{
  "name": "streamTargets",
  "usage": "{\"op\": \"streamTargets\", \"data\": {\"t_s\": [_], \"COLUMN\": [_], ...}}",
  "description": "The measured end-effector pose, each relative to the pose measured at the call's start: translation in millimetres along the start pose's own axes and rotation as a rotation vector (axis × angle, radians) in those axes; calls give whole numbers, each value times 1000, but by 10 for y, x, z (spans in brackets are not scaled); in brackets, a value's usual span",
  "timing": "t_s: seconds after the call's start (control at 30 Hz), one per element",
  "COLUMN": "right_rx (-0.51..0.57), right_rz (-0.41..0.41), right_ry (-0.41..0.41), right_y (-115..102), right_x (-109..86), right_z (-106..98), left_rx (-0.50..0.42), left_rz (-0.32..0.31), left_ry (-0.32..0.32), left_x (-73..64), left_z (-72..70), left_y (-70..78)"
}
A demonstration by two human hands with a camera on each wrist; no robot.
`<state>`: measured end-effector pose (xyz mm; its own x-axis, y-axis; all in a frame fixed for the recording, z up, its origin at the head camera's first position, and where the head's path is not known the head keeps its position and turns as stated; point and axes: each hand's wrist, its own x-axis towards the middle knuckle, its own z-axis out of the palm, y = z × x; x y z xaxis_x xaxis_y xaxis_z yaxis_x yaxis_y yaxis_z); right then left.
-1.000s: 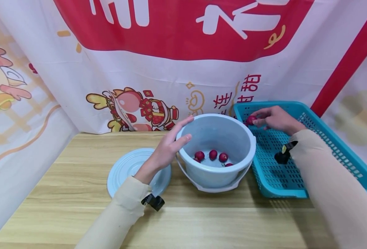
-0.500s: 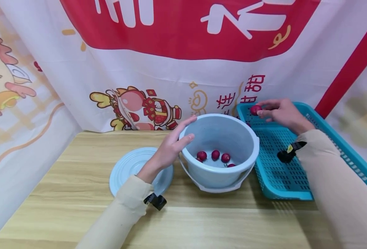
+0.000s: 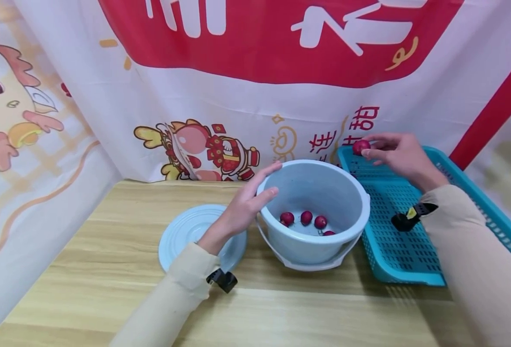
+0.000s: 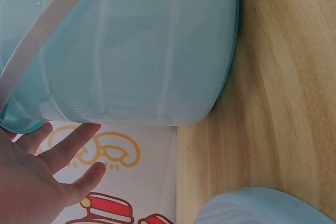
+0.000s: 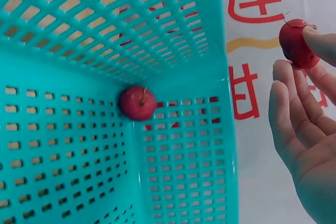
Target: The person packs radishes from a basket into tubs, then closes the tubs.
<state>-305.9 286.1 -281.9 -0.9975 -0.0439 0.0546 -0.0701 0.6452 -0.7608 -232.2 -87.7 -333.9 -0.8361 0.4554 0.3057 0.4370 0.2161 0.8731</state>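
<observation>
My right hand [image 3: 407, 156] pinches a red radish [image 3: 360, 147] between thumb and fingers, above the back left corner of the teal basket [image 3: 404, 278]. A thin root shows on that radish [image 5: 299, 43] in the right wrist view. Another radish [image 5: 137, 103] lies in the basket's corner. My left hand [image 3: 243, 205] rests on the left rim of a pale blue bucket [image 3: 311, 248], its thumb reaching over the rim. In the left wrist view, spread, mostly straight fingers [image 4: 68, 148] touch the bucket's outer side. Several radishes [image 3: 306, 218] lie on the bucket's bottom.
A round pale blue lid [image 3: 179, 236] lies on the wooden table [image 3: 95, 270] left of the bucket, partly under my left forearm. The bucket's handle [image 3: 311, 266] hangs down in front. A printed cloth [image 3: 255, 106] stands behind the table.
My right hand has lifted the radish up from the basket's back left corner, to above its rim. My left hand has stayed at the bucket's rim. The whole view has shifted slightly.
</observation>
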Motion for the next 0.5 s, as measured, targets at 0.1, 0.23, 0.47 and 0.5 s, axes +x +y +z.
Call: {"op": "streamTargets", "data": {"t_s": [0.1,0.23,0.47,0.5], "right_rx": [12,36,81,86], "right_rz": [-19,-44,-103,-116], "right_ry": [14,32,48,48], "right_y": [-40,-80,-155,-169], "right_x": [-34,-83,-157,-164], "right_z": [-1,7,56,68], "left_rx": [-2,4,10,10], "left_rz": [-1,-5,-8,-8], "left_ry": [-2,2,3,4], "left_x": [5,5,2,0], "left_z": [5,5,0,-2], "left_y": [0,0,-7,-7]}}
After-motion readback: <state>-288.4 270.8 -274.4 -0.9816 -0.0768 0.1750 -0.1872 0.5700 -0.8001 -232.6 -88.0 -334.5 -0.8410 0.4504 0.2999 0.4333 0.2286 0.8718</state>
